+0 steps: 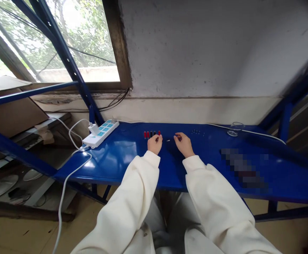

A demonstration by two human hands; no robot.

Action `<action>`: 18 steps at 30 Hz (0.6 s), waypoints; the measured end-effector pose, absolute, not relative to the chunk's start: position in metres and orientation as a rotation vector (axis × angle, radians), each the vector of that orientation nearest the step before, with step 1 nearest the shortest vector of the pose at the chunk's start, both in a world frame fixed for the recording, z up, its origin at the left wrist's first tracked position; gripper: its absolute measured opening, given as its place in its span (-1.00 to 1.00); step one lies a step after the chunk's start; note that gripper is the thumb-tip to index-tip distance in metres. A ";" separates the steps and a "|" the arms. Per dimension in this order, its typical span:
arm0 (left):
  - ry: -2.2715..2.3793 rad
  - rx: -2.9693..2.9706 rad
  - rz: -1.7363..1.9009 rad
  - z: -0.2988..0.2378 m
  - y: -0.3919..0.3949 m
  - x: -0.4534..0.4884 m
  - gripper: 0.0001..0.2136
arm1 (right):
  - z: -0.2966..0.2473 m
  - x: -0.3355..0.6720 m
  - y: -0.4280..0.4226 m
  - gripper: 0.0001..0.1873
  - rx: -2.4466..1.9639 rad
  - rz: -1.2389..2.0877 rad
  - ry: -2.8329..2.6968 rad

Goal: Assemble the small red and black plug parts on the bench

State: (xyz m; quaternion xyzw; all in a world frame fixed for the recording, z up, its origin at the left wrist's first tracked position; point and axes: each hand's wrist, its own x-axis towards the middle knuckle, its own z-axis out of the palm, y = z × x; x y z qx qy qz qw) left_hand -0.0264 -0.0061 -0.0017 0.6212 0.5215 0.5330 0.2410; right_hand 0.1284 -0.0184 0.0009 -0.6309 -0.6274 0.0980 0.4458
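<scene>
Item: row of red/black parts, rear-centre on blue bench. L hand curled, fingertips at row's right end; grip unclear. R hand curled narrow, near; contents unclear. Tip: pinch lightly, don't topple neighbours.

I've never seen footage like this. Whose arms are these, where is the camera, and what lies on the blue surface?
No machine here: the camera sits on a person's head and looks down at their own arms in white sleeves. The left hand and right hand rest, fingers curled, on a blue metal table. Just past the left hand stands a row of small red and black pieces; whether either hand grips anything is too small to tell. Further left lies a white power strip, far right a clear glass dish.
</scene>
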 end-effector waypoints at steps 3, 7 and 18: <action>1.459 1.623 1.463 -0.002 -0.006 -0.028 -0.72 | -0.002 0.132 -0.021 -0.71 -1.556 0.258 -1.532; 1.486 1.521 1.460 -0.002 -0.005 -0.031 -0.71 | -0.006 0.130 -0.018 -0.73 -1.497 0.274 -1.541; 1.470 1.516 1.455 -0.002 -0.004 -0.028 -0.70 | -0.007 0.130 -0.017 -0.75 -1.476 0.305 -1.555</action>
